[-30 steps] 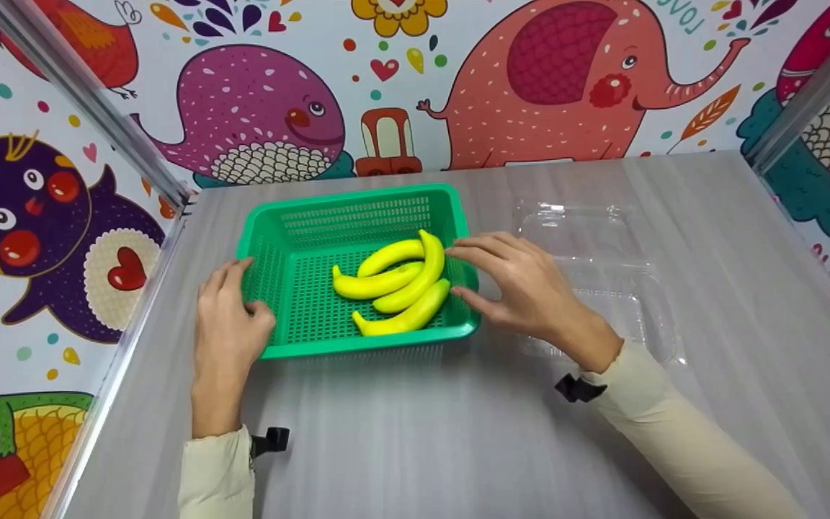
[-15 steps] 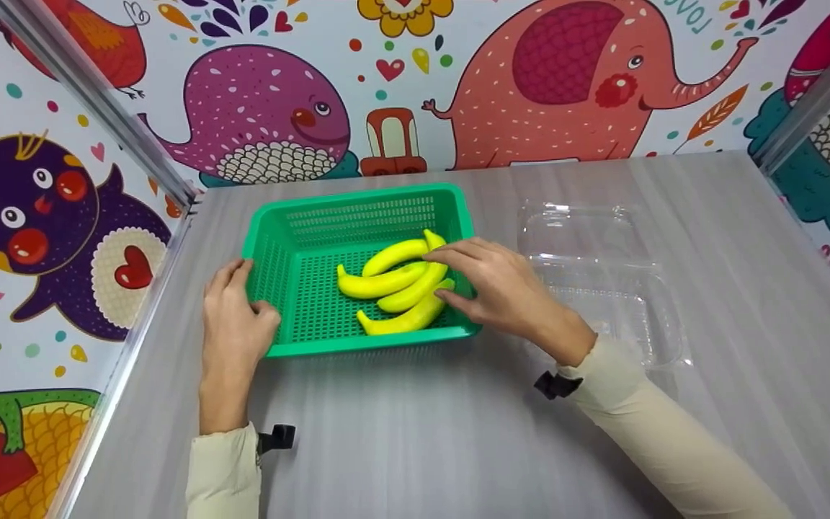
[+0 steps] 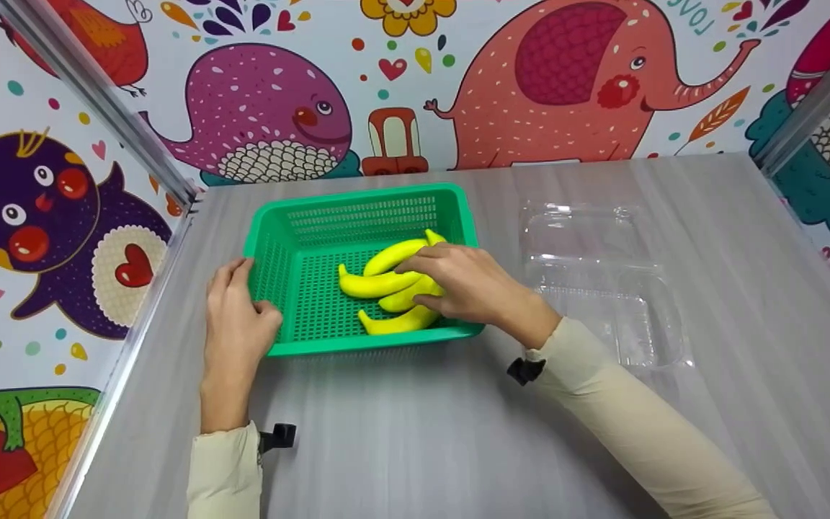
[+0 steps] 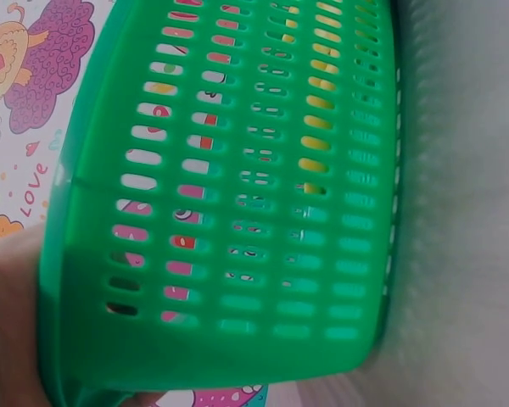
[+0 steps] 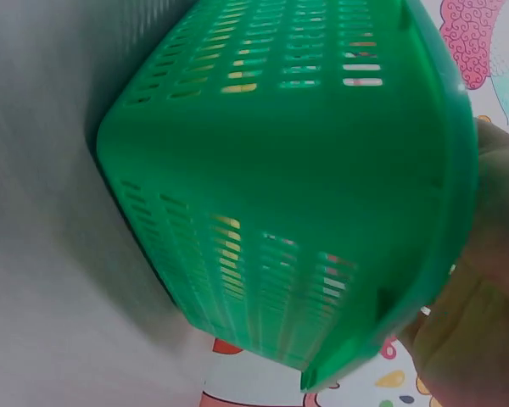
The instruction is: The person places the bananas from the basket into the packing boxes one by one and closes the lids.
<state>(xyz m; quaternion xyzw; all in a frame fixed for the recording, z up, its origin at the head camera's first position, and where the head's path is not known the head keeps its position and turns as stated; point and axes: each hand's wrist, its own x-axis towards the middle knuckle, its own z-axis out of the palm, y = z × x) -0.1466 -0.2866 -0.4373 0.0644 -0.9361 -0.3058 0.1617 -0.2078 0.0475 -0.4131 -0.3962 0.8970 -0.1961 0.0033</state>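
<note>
A green plastic basket point(image 3: 361, 346) stands on the table with several yellow bananas point(image 3: 379, 286) lying in its right half. My left hand point(image 3: 233, 317) holds the basket's rim at the left front corner, fingers along the left side and thumb over the rim. In the left wrist view the basket's slotted wall point(image 4: 237, 195) fills most of the picture. My right hand point(image 3: 469, 285) reaches over the right rim, its fingers and thumb apart above the bananas and partly covering them. Whether the fingertips touch a banana cannot be made out. The right wrist view shows the basket's outer corner point(image 5: 271, 161) and part of that hand.
A clear plastic clamshell box point(image 3: 602, 288) lies opened out on the table to the right of the basket. The grey table point(image 3: 386, 432) meets a printed wall point(image 3: 400, 86) at the back, with metal posts point(image 3: 98, 101) at the sides.
My right hand has moved left from the basket's right rim to over the bananas. The left hand stays at the rim, and the bananas lie as before.
</note>
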